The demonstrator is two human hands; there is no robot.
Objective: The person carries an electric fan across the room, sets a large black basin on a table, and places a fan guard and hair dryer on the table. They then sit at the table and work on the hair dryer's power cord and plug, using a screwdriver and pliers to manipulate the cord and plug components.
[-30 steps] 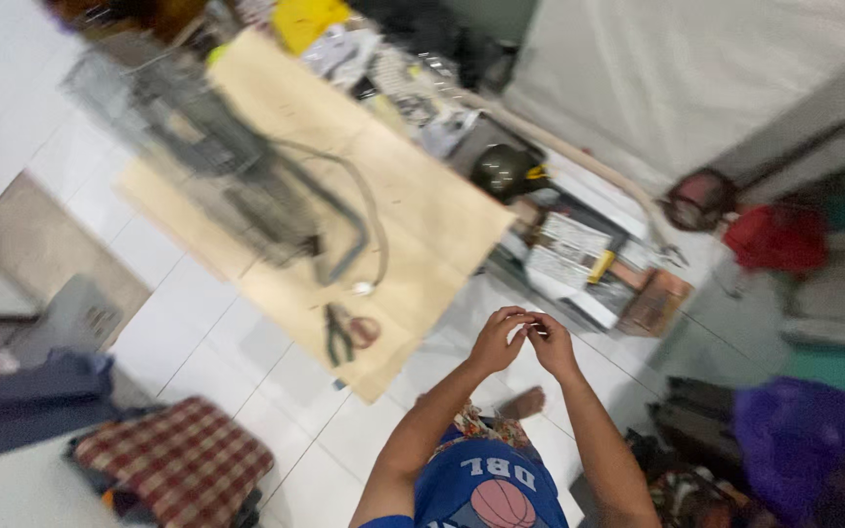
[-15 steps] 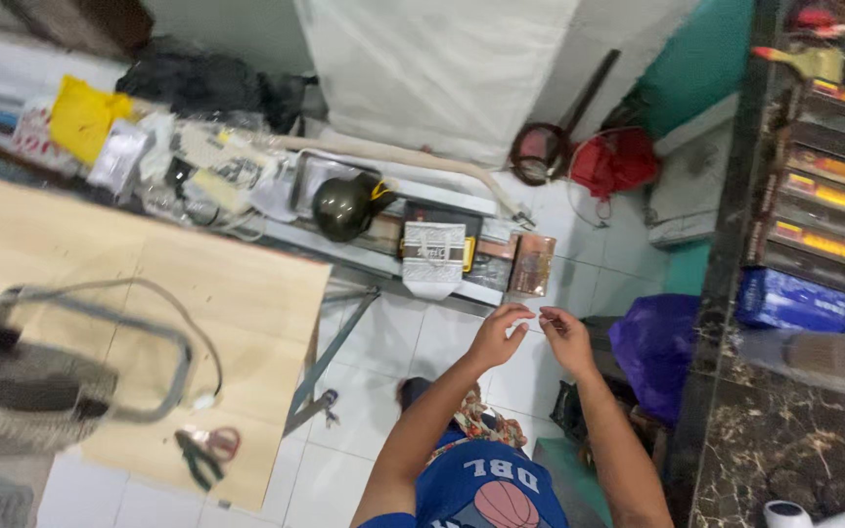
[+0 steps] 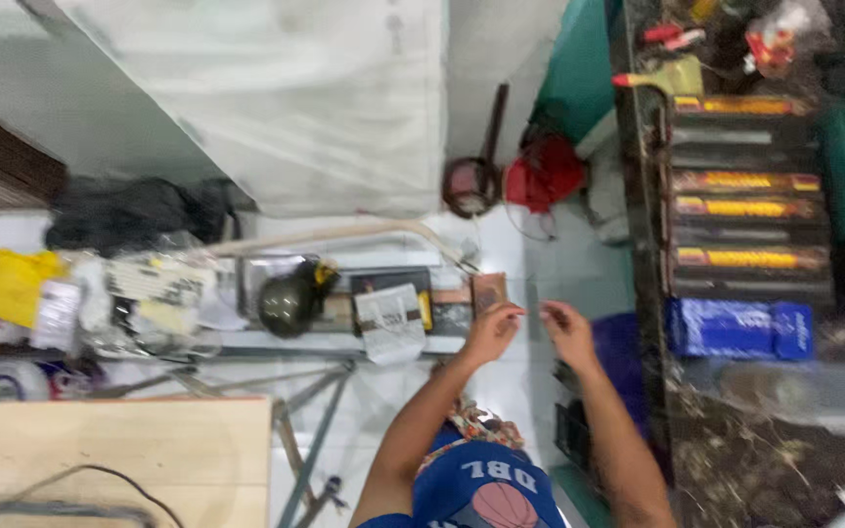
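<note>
Head view, hands: left hand (image 3: 489, 334) and right hand (image 3: 567, 330) are raised side by side at mid-frame, slightly apart, fingertips turned toward each other.
Left hand grip: thumb and fingers pinched together; on what, I cannot tell.
Right hand grip: fingers curled and loosely pinched; contents too blurred to make out.
Thing in hand: a thin, pale thread-like strand (image 3: 530, 313) seems to run between the two sets of fingertips; it is faint and smeared, so its kind is uncertain.
Stage of the work: judging from the pose, the strand is being stretched or sorted between the fingers; nothing shows it joined to or laid on anything.
Surroundings: at 9 o'clock from the hands, a cluttered low metal shelf (image 3: 246, 342) carries a round dark-green helmet-like object (image 3: 288, 303) and a white printed plastic bag (image 3: 390, 323).
Right side: at 3 o'clock, a dark shelf with stacked flat dark boxes with yellow stripes (image 3: 745, 205) and a blue plastic packet (image 3: 735, 329).
Lower left: at 8 o'clock, a pale plywood board (image 3: 110, 450) with a black cable (image 3: 100, 477) on it.
</note>
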